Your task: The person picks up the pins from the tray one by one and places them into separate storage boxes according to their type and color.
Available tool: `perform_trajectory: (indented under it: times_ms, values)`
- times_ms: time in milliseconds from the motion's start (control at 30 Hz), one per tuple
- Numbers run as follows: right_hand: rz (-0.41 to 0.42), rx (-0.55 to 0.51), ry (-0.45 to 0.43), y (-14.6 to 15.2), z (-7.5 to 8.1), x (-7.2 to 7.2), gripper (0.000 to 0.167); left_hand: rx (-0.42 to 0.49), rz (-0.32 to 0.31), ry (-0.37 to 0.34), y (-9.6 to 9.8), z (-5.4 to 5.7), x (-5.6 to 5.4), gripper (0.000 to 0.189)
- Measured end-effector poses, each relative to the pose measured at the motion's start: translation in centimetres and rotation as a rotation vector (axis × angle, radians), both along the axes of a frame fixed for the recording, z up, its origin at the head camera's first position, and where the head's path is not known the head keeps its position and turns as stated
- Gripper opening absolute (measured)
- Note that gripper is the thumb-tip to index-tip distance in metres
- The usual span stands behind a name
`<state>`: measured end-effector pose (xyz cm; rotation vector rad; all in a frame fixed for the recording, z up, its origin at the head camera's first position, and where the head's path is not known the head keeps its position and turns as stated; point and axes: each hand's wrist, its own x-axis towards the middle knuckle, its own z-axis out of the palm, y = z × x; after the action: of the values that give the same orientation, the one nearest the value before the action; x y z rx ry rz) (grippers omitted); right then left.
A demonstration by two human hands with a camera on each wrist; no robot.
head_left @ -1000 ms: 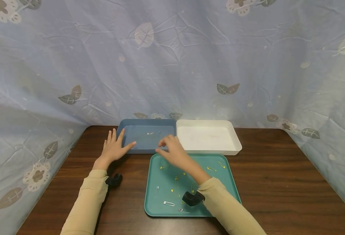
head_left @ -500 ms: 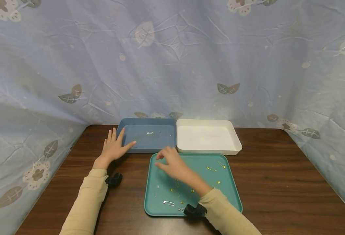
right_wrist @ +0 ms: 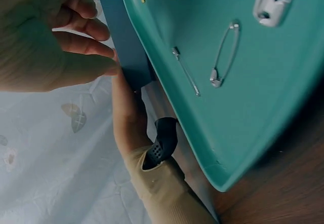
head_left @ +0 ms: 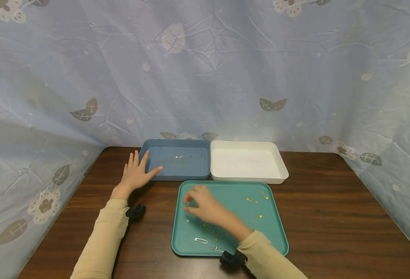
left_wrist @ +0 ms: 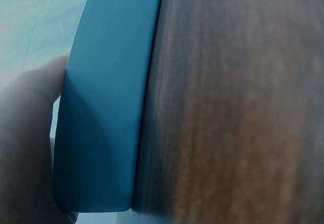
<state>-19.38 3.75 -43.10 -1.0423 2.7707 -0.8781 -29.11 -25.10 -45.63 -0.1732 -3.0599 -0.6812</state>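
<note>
Your left hand (head_left: 132,179) rested, fingers spread, against the blue tray (head_left: 170,170); your right hand (head_left: 205,204), relaxed and released, hovered over safety pins (right_wrist: 270,8) on the green tray (head_left: 233,193).

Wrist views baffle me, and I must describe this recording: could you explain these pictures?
No machine here: just a person's left hand and right hand, both bare. The head view comes from a camera on the head, looking forward and down; each wrist view, from a black camera on that wrist. On the wooden table stand a blue tray, a white tray and, nearer the person, a green tray with gold safety pins and silver safety pins. The left hand is spread at the blue tray's left end; the right hand hovers over the green tray, holding nothing visible.
</note>
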Motion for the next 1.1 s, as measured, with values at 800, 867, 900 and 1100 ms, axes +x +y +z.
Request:
perform_trajectory:
  times_ms: [800, 867, 900, 1100]
  values:
    - [0.117, 0.205, -0.046, 0.17, -0.99, 0.50, 0.010, 0.002, -0.001, -0.012, -0.01, -0.08, 0.12, 0.099]
    - [0.119, 0.206, -0.042, 0.21, -0.95, 0.50, 0.011, 0.001, -0.001, -0.009, -0.01, -0.11, 0.07, 0.099]
    - [0.121, 0.207, -0.040, 0.23, -0.94, 0.49, 0.012, 0.002, -0.001, -0.007, -0.01, -0.09, 0.06, 0.099]
    - [0.142, 0.224, -0.007, 0.27, -1.05, 0.29, 0.013, 0.001, 0.000, 0.001, 0.00, -0.02, -0.03, 0.099]
